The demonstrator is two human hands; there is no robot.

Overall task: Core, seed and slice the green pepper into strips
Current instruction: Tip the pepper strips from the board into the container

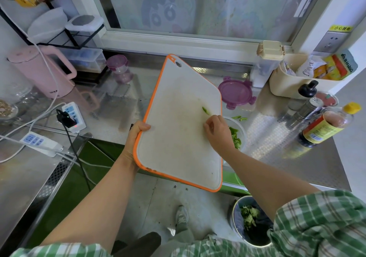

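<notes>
Hands (pixel 138 133) (pixel 216 131) on board (pixel 178 147); strip (pixel 206 111) diagonal, up-left.

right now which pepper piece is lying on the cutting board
The single green strip near the cutting board's right edge, just beyond the right hand. The other pieces lie off it: in the bowl or on the counter.

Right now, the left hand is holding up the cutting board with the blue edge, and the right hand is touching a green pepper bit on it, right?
Not quite. The head view shows the cutting board has an orange edge, not blue. The rest is right: the left hand holds it up, and the right hand touches a green pepper bit on it.
</notes>
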